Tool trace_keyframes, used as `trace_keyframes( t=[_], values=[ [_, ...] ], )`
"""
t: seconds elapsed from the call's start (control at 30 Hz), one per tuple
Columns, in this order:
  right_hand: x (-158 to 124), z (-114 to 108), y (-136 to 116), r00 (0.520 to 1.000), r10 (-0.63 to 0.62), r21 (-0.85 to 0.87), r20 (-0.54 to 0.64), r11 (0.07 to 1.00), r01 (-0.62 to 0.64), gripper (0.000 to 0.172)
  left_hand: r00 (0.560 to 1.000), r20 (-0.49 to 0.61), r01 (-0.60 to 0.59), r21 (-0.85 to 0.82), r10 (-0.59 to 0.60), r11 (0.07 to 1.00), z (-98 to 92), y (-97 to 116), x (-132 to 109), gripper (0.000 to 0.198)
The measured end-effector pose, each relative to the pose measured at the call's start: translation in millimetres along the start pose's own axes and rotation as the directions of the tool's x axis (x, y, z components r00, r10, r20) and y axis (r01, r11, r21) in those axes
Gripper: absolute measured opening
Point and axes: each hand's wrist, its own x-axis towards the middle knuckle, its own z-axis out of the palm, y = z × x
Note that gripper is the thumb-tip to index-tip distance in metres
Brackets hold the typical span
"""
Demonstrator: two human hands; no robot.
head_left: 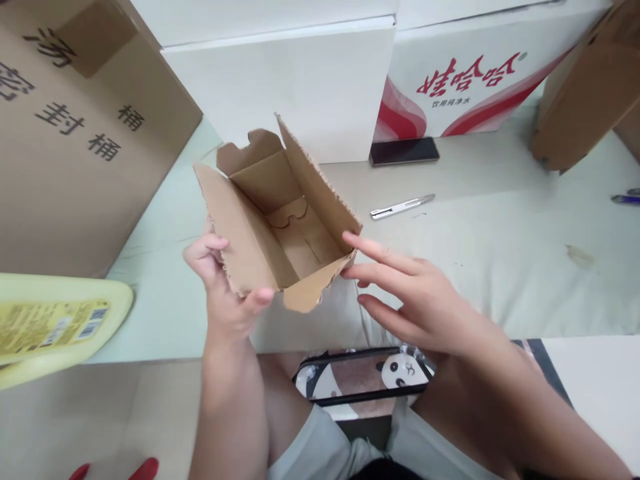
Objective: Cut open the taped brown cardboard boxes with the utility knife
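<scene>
A small brown cardboard box (pixel 245 240) is tilted in mid-view, its top flaps spread and its inside bare. My left hand (pixel 230 287) grips its left side, thumb at the near corner and fingers behind the left flap. At the right near corner, my right hand (pixel 415 293) touches the box with its fingertips, the fingers spread. To the right of the box, a silver utility knife (pixel 403 207) lies on the pale green surface. Behind the knife a dark phone (pixel 405 152) rests against a white box with red print (pixel 450 80).
A big brown carton (pixel 90 153) stands at the left, with a yellow bottle (pixel 65 323) before it. White boxes (pixel 285 87) line the back. Another brown box (pixel 585 100) is at the right, pens (pixel 627 199) near the edge. A panda-patterned pouch (pixel 365 377) lies on my lap.
</scene>
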Motion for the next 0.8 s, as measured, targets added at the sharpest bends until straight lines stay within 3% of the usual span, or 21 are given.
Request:
trace_keyframes(
  t=[0.07, 0.13, 0.27, 0.43, 0.5, 0.6, 0.67, 0.73, 0.8],
  values=[
    [1.0, 9.1, 3.6, 0.998, 0.034, -0.043, -0.058, 0.998, -0.036, 0.038, 0.995, -0.017, -0.094, -0.03, 0.093, 0.995, 0.4, -2.9, -3.9, 0.064],
    [2.3, 17.1, 6.0, 0.992, 0.066, -0.085, -0.11, 0.994, -0.075, 0.044, 0.994, 0.001, -0.105, -0.053, 0.105, 0.993, 1.8, -3.0, -7.7, 0.052],
    [5.8, 27.1, 9.0, 0.979, 0.139, -0.161, -0.147, 0.974, -0.162, 0.05, 0.991, 0.061, -0.114, -0.02, 0.115, 0.993, 11.0, 9.0, -16.1, 0.052],
    [7.3, 31.5, 15.4, 0.986, 0.14, -0.216, -0.09, 0.964, -0.156, 0.047, 0.952, 0.19, -0.27, 0.152, 0.24, 0.951, 16.5, 20.8, -25.7, 0.051],
    [5.4, 28.7, 20.1, 0.994, 0.046, -0.218, -0.097, 0.974, -0.067, 0.041, 0.941, 0.106, -0.336, 0.156, 0.323, 0.929, 11.1, 14.4, -21.8, 0.051],
    [1.7, 17.6, 28.0, 0.993, -0.113, -0.108, -0.035, 0.988, 0.108, 0.039, 0.886, -0.174, -0.409, 0.145, 0.43, 0.901, -3.1, -1.0, -7.4, 0.051],
    [-0.3, 9.2, 32.4, 0.981, -0.191, 0.026, 0.021, 0.981, 0.19, 0.039, 0.845, -0.324, -0.42, 0.088, 0.425, 0.903, -12.6, -7.2, 1.3, 0.048],
    [-1.9, 4.2, 35.5, 0.971, -0.235, 0.134, 0.035, 0.964, 0.229, 0.038, 0.858, -0.358, -0.397, -0.004, 0.37, 0.918, -19.9, -7.2, 4.8, 0.044],
    [-2.8, 4.5, 37.9, 0.975, -0.221, 0.157, -0.009, 0.963, 0.22, 0.036, 0.929, -0.251, -0.298, -0.079, 0.271, 0.951, -25.0, -3.2, 3.0, 0.05]
  ],
)
